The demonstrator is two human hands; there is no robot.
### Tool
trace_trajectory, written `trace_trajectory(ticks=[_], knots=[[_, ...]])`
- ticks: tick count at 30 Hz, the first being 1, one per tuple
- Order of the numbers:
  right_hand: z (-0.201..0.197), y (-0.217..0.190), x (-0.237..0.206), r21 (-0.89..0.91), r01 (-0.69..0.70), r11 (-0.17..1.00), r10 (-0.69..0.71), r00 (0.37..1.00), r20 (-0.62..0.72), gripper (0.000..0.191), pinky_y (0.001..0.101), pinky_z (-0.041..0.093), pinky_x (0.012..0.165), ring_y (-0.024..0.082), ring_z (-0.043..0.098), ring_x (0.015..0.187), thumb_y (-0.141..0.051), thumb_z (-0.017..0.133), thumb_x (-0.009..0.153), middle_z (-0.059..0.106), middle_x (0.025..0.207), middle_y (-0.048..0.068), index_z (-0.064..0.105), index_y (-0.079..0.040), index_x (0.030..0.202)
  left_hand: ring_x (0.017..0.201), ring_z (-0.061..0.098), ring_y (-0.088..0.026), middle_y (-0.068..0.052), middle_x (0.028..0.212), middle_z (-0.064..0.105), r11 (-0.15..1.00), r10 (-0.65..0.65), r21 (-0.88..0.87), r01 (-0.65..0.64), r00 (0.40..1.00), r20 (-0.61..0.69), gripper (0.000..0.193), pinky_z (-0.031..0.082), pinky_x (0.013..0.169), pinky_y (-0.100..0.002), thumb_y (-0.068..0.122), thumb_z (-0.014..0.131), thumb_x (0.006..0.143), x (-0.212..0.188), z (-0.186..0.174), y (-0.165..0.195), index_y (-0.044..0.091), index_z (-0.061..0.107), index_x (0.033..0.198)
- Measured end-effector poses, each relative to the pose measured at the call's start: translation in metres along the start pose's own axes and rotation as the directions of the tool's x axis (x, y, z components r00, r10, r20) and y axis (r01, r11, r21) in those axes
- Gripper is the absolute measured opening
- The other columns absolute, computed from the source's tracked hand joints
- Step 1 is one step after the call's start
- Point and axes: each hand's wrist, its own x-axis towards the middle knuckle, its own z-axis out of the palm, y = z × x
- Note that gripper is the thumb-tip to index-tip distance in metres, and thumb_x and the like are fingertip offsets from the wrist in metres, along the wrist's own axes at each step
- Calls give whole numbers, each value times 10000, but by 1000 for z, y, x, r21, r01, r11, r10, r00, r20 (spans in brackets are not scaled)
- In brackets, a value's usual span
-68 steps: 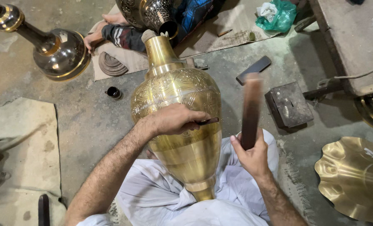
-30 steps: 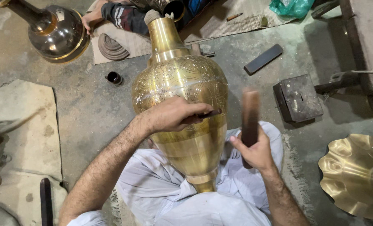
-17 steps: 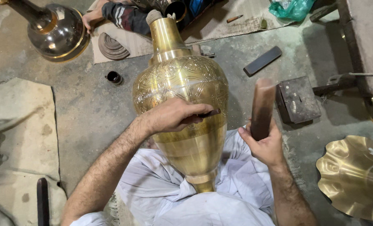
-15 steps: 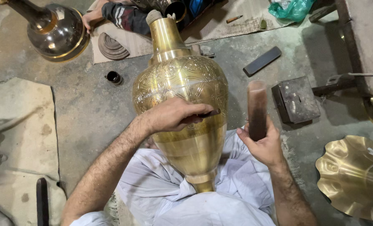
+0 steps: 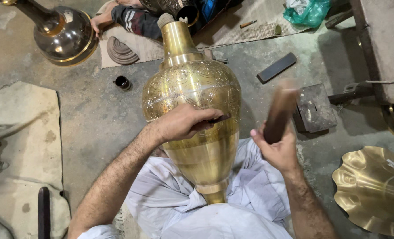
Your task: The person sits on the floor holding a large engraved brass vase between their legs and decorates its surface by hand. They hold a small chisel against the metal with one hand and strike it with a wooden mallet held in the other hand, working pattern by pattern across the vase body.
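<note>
Two bare hands work on one large engraved brass vase [image 5: 192, 95], which lies tilted across the person's lap, neck pointing away and narrow foot toward the body. Left hand [image 5: 183, 124] rests on the vase's belly, its fingers [image 5: 206, 118] pinched around a thin dark chisel [image 5: 219, 118] whose tip touches the metal where the engraved band meets the plain band. Right hand [image 5: 276, 148] is just right of the vase, clear of it, fingers clenched around a dark wooden mallet [image 5: 280, 110] held raised and blurred.

Beyond the right fingers, on the concrete floor [image 5: 91, 119], sits a square metal block [image 5: 315, 108], and further off a flat dark bar [image 5: 276, 67]. Right of and below that hand lies a scalloped brass dish [image 5: 374, 188]. A green plastic bag [image 5: 307, 11] lies at the far right, near a heavy bench [image 5: 382, 44].

Left of the left fingers stands a small dark cup [image 5: 122, 82]; further left, a grey cloth [image 5: 24, 146] is spread on the floor. At the far left lies a dark round-bellied vessel [image 5: 62, 33]. Beyond the vase's mouth another person's hand [image 5: 100, 20] and striped sleeve [image 5: 135, 22] rest on a woven mat [image 5: 232, 28].

Nothing stands between the mallet and the chisel.
</note>
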Motion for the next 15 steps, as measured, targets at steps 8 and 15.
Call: trace_trajectory(ticks=[8,15], knots=[[-16,-31,32,-360,178,916,-150,983,104,431,418,575,637,302,716,766,-160,800,820,712,870,178,599,-4,1168,833,774,-283,-97,962,781,999,-8,-35,4,993,-118,344,622,735,-407,142,702,968,-13,5,7,143,600,1296],[-27,-54,54,-347,142,927,-65,972,224,407,432,601,653,336,756,742,-158,763,818,732,866,176,595,-47,1172,933,789,-263,-111,1077,775,996,-21,-92,-2,968,-249,347,643,839,-365,131,684,1000,-20,15,8,114,567,1326]])
